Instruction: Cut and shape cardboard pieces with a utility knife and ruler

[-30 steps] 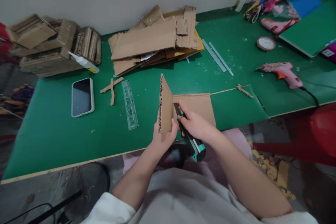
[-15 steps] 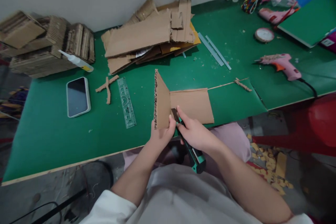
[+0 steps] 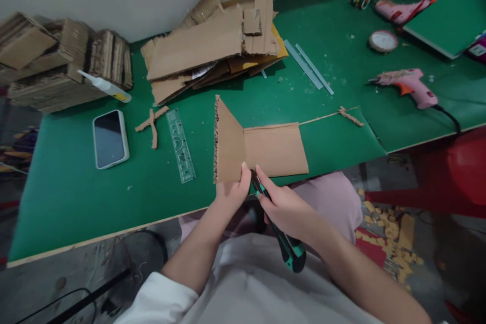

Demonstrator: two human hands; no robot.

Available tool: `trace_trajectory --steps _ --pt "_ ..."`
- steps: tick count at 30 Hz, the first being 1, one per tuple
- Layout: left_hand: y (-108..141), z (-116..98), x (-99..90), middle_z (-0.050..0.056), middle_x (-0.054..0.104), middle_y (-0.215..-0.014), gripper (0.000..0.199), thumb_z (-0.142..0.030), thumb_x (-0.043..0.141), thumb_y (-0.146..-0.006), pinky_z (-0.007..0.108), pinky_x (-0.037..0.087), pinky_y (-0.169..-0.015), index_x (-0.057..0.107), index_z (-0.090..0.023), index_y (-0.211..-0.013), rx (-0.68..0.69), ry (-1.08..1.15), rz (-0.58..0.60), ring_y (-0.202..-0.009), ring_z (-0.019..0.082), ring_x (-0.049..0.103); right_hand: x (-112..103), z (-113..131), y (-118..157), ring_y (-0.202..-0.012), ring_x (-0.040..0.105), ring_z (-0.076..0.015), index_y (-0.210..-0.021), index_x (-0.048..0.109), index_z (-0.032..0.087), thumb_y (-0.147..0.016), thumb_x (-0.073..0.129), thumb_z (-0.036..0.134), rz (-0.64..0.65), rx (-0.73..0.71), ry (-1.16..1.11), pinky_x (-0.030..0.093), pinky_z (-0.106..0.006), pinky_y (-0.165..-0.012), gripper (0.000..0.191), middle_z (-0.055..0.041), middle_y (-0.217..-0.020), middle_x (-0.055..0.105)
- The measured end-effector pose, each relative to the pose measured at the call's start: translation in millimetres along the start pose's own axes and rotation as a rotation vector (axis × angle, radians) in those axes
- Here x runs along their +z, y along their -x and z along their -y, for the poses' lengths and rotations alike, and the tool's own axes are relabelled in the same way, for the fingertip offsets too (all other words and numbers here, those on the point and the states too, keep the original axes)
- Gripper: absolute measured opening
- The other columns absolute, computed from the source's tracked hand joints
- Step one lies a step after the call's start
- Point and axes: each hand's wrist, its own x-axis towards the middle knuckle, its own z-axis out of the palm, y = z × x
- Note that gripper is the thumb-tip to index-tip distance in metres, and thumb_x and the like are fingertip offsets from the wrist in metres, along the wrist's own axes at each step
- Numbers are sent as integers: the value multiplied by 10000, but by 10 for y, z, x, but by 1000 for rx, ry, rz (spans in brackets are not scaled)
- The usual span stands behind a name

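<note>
A folded piece of cardboard lies partly flat at the table's front edge, its left flap raised at an angle. My left hand grips the lower edge of that flap, thumb on its inner face. In my right hand is a green and black utility knife, its front end at the lower end of the fold, close to my left thumb. The knife's handle points down toward my lap. Whether the blade touches the cardboard is too small to tell.
On the green table are a phone, a clear ruler, crossed cardboard strips, a cardboard pile, stacked cardboard, a glue bottle and a pink glue gun. A red stool stands right.
The raised flap leans further left and has opened wider. The knife has moved down toward me, from the fold's inner part to the cardboard's near edge. The view has shifted slightly.
</note>
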Motion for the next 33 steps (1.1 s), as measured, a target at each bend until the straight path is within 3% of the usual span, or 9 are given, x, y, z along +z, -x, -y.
trace_trajectory --steps 4,8,12,17,20,22,26,29,33 --pt "85 28 -19 63 669 -634 317 -468 517 -831 332 574 -638 641 -182 -768 -277 221 -20 -672 229 680 6 -123 70 -565 580 -153 -1444 248 295 -876 382 379 -104 -6 -49 379 -239 -560 589 10 -654 640" --pt "129 -45 -31 35 663 -629 355 -493 551 -790 251 515 -432 610 -144 -813 -479 444 -110 -421 145 592 -7 -288 131 -544 560 -153 -1139 566 247 -826 468 462 -311 51 -258 423 -253 -545 392 9 -628 604" --pt "152 -128 -15 12 659 -619 318 -457 557 -783 257 529 -460 589 -149 -858 -512 570 -189 -417 137 591 -34 -311 162 -479 545 -126 -1064 581 224 -785 505 499 -377 108 -628 429 -253 -446 399 -15 -765 624" --pt "254 -160 68 49 667 -594 320 -430 529 -804 315 567 -668 613 -152 -670 -496 506 -97 -584 188 663 -129 -203 11 -449 538 -114 -1170 572 225 -734 588 509 -479 37 -759 424 -242 -407 521 15 -714 587" --pt "349 -163 29 60 650 -553 375 -468 539 -786 355 556 -718 609 -173 -565 -555 374 68 -617 219 661 -280 -132 -111 -552 577 -136 -1122 619 210 -738 591 504 -574 -64 -563 487 -279 -485 483 -27 -844 627" --pt "393 -128 -85 69 677 -646 324 -463 564 -771 345 554 -689 664 -161 -710 -542 349 90 -648 217 658 -433 -79 -150 -733 621 -173 -1117 638 222 -768 583 458 -645 -213 -301 517 -299 -616 425 -57 -980 640" --pt "336 70 -468 104 531 -1272 654 -336 586 -777 230 525 -684 354 -217 -1377 -362 344 -152 -930 160 609 -748 17 -166 -935 612 -180 -1216 592 272 -848 528 375 -568 -495 263 470 -276 -767 387 -57 -1089 643" --pt "154 223 -752 119 447 -1314 715 -343 544 -806 190 460 -512 216 -253 -1435 -249 253 -215 -702 91 551 -883 45 -214 -824 631 -155 -1241 574 264 -881 486 386 -532 -567 527 451 -249 -668 390 -61 -1016 666" --pt "-238 179 -991 102 457 -1289 639 -351 622 -777 274 504 -626 366 -275 -1357 -42 -11 -222 -767 134 558 -960 42 -302 -766 636 -140 -1234 568 256 -903 457 351 -554 -714 797 423 -242 -589 361 -57 -1068 661"
